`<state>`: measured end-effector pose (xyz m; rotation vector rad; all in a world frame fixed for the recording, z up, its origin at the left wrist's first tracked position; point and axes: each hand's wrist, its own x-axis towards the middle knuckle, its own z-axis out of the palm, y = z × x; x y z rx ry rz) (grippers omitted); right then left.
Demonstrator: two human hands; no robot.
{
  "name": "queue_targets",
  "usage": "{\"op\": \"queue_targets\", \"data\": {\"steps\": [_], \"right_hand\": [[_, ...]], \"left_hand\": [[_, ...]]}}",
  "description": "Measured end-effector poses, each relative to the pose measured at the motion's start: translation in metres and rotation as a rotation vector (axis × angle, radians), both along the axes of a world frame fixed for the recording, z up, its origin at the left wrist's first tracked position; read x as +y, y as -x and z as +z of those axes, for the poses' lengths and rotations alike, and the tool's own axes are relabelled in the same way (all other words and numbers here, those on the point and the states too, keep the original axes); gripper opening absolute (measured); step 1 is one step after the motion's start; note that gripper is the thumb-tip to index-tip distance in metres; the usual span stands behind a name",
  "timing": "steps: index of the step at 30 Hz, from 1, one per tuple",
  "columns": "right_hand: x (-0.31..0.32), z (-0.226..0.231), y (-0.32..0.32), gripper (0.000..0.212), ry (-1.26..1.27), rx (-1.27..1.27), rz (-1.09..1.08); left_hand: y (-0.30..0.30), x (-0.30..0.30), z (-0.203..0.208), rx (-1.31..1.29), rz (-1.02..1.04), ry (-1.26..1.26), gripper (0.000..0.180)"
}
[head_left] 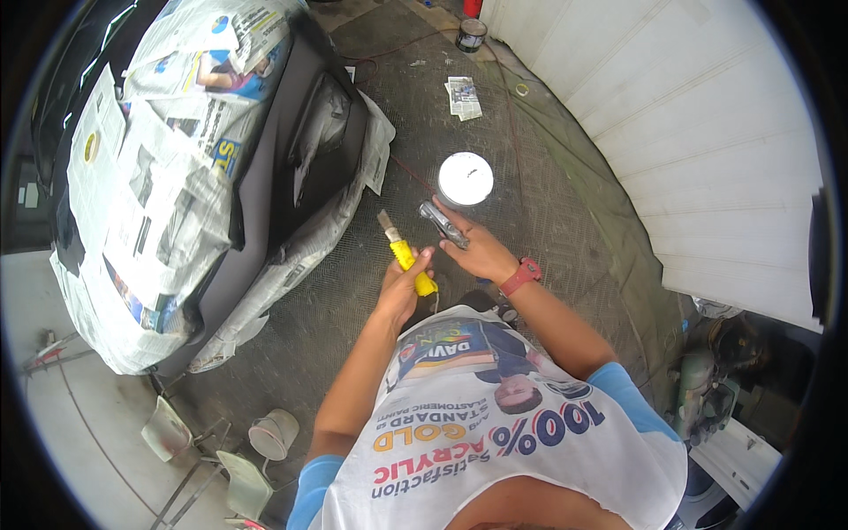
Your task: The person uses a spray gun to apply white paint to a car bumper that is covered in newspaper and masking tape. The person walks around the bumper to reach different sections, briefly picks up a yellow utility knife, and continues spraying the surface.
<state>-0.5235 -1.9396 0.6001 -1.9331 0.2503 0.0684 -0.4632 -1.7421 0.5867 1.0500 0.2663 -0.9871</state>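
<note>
In front of my chest, my left hand (403,287) is closed round a yellow-handled tool (403,255). The tool has a flat, greyish-tan end that points away from me; I cannot tell its exact kind. A little to the right and farther off, my right hand (482,250) grips a small silver-grey metallic object (443,224), partly covered by the fingers. Just beyond that hand stands a round white tub (465,178) on the dark patterned floor. The two held things are apart from each other.
To my left is a dark vehicle body (305,168) partly covered with newspaper (168,203). A folded newspaper piece (462,97) and a dark can (472,35) lie farther off. Pale wall panels (654,132) stand at right; chairs (246,484) and a bucket (274,434) at lower left.
</note>
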Motion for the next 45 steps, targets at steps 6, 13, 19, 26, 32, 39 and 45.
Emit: {"op": "queue_targets", "data": {"steps": [6,13,19,26,32,39,45], "right_hand": [[-0.065,-0.013,-0.085,0.081,0.063,0.122,0.055],[-0.179,-0.056,-0.189,0.081,0.130,0.221,0.133],[-0.278,-0.028,-0.261,0.081,-0.273,0.229,0.066],[-0.492,-0.133,-0.301,0.074,-0.340,0.497,-0.366],[-0.697,-0.354,-0.382,0.074,-0.051,0.661,-0.329],[-0.861,-0.617,-0.507,0.075,0.263,0.986,-0.364],[-0.937,-0.751,-0.608,0.072,0.293,0.947,-0.380]], "left_hand": [[-0.073,-0.107,-0.015,0.041,0.014,0.044,0.029],[-0.196,-0.233,-0.023,0.214,-0.052,-0.011,0.041],[-0.299,-0.311,-0.026,0.213,0.006,-0.089,0.033],[-0.401,-0.394,-0.033,0.265,0.169,-0.204,0.037],[-0.436,-0.471,-0.071,0.410,0.423,-0.426,0.046],[-0.440,-0.557,-0.096,0.621,0.459,-0.530,0.055],[-0.494,-0.661,-0.125,0.702,0.543,-0.664,0.056]]}}
